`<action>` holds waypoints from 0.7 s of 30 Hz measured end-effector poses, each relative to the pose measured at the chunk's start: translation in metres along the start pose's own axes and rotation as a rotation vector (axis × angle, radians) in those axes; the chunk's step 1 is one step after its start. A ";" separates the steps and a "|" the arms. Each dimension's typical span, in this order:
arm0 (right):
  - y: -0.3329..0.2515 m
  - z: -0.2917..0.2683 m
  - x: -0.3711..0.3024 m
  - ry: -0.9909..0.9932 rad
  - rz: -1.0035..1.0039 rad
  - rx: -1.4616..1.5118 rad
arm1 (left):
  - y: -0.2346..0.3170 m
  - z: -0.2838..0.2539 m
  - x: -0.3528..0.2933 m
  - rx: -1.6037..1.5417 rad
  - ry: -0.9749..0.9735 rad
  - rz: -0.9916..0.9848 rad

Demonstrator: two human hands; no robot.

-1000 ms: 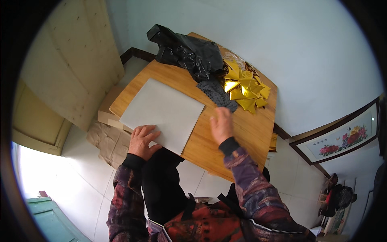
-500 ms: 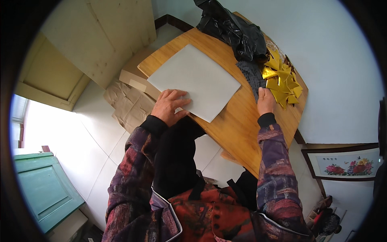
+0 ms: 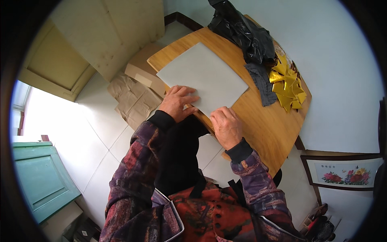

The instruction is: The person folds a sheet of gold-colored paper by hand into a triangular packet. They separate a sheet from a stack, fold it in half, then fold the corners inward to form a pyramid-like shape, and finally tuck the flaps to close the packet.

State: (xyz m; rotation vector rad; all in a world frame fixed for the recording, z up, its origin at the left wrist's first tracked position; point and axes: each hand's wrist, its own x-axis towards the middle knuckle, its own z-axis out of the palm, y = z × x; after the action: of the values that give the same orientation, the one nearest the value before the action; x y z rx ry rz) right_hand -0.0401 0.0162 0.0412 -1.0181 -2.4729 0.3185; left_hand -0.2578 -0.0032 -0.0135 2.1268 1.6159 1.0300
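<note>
Mid-frame, the left hand [image 3: 179, 103] rests open on the grey sheet [image 3: 203, 74]; the right hand [image 3: 227, 127] curls at its lower corner, grip unclear. Seemingly edge work, calling for a steady left hand.

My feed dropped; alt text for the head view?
Left hand rests on a grey sheet on a wooden table; right hand is at the sheet's near corner. To the right lie gold pieces and a dark strip, with a black bag beyond.

The right hand [image 3: 227, 127] has left the dark grey strip [image 3: 262, 84]. Its curled fingers are now at the near corner of the pale grey sheet [image 3: 205, 76].
</note>
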 end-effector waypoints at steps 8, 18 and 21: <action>0.006 0.004 -0.001 -0.035 0.046 0.034 | 0.000 0.000 0.000 -0.022 0.006 -0.011; 0.022 0.004 0.015 -0.284 0.449 0.510 | 0.002 -0.004 0.001 0.022 -0.025 -0.003; 0.028 0.008 0.018 -0.291 0.465 0.554 | 0.002 -0.004 0.000 0.048 -0.047 -0.009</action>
State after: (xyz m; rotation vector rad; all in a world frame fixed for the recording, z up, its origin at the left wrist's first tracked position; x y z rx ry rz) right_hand -0.0381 0.0482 0.0299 -1.3417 -2.1376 1.2949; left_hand -0.2593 -0.0047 -0.0098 2.1553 1.6426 0.9403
